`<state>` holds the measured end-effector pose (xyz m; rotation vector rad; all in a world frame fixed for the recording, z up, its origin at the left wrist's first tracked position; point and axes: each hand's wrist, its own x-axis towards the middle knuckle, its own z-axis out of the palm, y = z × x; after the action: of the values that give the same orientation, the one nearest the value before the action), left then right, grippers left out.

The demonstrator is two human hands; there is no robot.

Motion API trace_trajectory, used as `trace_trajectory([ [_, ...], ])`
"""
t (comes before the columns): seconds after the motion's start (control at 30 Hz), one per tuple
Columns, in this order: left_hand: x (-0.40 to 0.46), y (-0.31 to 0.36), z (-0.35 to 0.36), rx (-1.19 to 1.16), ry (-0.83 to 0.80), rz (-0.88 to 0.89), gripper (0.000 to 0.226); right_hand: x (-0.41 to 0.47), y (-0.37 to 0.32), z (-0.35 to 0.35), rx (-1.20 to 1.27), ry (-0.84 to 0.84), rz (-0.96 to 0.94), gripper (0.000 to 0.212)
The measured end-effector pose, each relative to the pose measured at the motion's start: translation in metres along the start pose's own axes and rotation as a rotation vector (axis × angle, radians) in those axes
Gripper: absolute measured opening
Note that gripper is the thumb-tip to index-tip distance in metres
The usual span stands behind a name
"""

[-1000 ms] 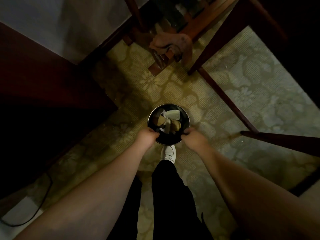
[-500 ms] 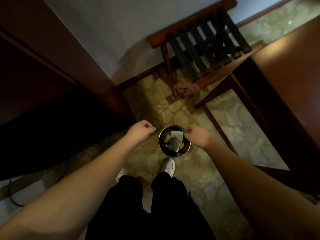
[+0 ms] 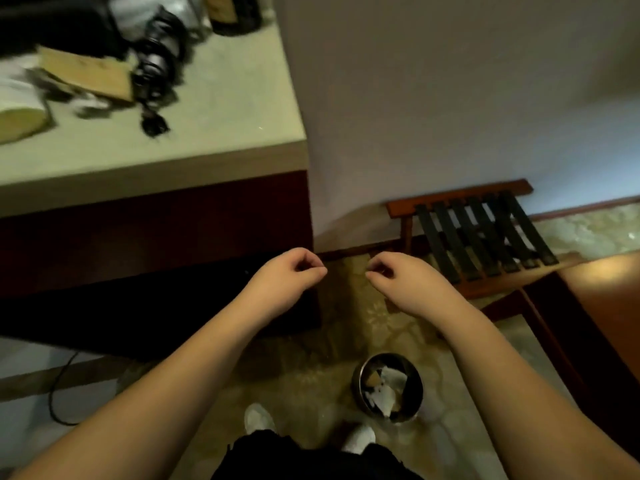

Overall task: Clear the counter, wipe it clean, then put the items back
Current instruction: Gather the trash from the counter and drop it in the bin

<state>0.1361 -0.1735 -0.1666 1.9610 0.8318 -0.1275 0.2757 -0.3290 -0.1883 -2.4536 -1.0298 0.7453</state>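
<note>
The pale counter fills the upper left, blurred. On it lie a tan flat packet, a black device with a cord, a white and yellow object at the left edge and a dark bottle at the back. My left hand and my right hand hang side by side in the air below the counter's corner, fingers loosely curled, holding nothing. A small round metal bin with paper scraps inside stands on the carpet by my right foot.
A wooden luggage rack with black straps stands against the wall on the right. A brown table juts in from the right edge. A black cable loops on the floor at lower left. The counter's dark wooden front is close ahead.
Both hands have let go of the bin, which now stands on the floor, and have risen. My view has lifted from the floor, bringing the counter top into sight.
</note>
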Motion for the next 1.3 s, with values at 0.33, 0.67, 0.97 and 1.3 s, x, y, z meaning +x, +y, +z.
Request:
trace_trajectory([
  [0.33, -0.080, -0.006, -0.154, -0.080, 0.349, 0.137, 0.005, 0.004, -0.176, -0.053, -0.093, 0.094, -0.391, 0.023],
  [0.67, -0.102, -0.044, -0.301, 0.012, 0.855, 0.144, 0.008, 0.056, -0.326, -0.066, -0.178, 0.257, -0.699, 0.027],
  [0.97, -0.029, -0.062, -0.366, 0.358, 0.838, 0.048, 0.033, 0.153, -0.400, -0.048, -0.457, 0.273, -0.530, 0.064],
  [1.3, 0.007, -0.050, -0.399, 0.628, 0.489, 0.096, 0.061, 0.168, -0.411, -0.031, -0.436, 0.299, -0.438, 0.044],
])
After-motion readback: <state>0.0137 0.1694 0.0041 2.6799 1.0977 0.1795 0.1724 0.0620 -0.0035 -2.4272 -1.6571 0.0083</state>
